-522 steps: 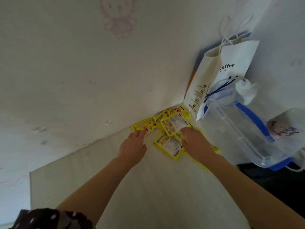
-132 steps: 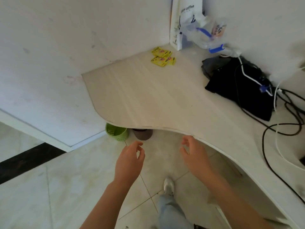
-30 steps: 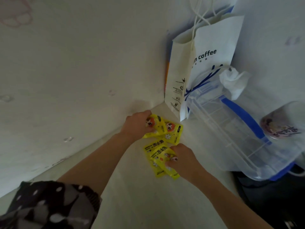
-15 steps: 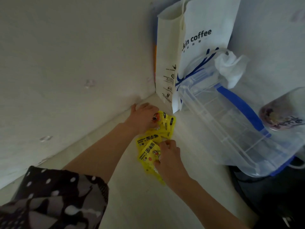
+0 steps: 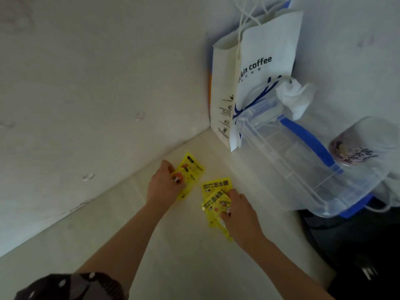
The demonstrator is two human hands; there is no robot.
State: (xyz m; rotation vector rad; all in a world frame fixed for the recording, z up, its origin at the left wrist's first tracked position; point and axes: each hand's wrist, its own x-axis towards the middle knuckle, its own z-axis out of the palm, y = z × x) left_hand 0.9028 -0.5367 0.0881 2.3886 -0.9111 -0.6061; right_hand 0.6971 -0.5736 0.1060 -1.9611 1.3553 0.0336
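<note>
Two small bunches of yellow sachets lie near the corner of a pale wooden desk (image 5: pixel 184 252). My left hand (image 5: pixel 163 187) grips the left bunch of yellow sachets (image 5: pixel 191 171) close to the wall. My right hand (image 5: pixel 239 210) holds the right bunch of yellow sachets (image 5: pixel 216 198), with its fingers curled over the lower ones; one sachet with black print sticks out above the fingers. A gap of bare desk separates the two bunches.
A white paper coffee bag (image 5: pixel 257 79) stands in the corner. A clear plastic box with blue handle (image 5: pixel 303 161) leans to its right, with a white cloth (image 5: pixel 296 98) and a printed cup (image 5: pixel 359 146). A black bag (image 5: pixel 357 245) lies at right.
Half a second ago my hands were close together over one heap of sachets. They have drawn apart, splitting the heap into a left bunch and a right bunch.
</note>
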